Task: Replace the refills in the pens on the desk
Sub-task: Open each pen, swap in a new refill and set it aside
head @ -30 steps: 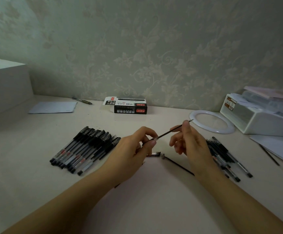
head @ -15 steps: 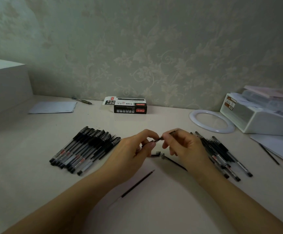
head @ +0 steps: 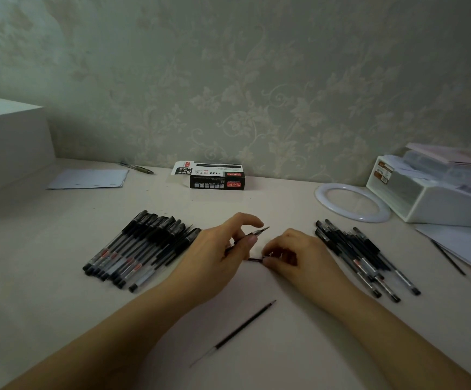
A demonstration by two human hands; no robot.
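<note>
While the left hand [head: 223, 249] grips a pen [head: 252, 234], the right hand [head: 299, 254] pinches a small dark part [head: 255, 259].

Single head-worn wide-angle view, looking forward and down across the worktop [head: 59, 277] toward the wallpapered wall [head: 256, 80]; both forearms enter from the bottom edge, close.

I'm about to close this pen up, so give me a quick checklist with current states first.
1. Left hand grips the pen barrel: ok.
2. New refill seated in barrel: cannot tell, fingers hide it.
3. Right hand pinches the small black part on the desk: ok.
4. Loose refill lies apart, nearer the person: ok.
5. Pen piles left and right kept separate: ok.
</note>
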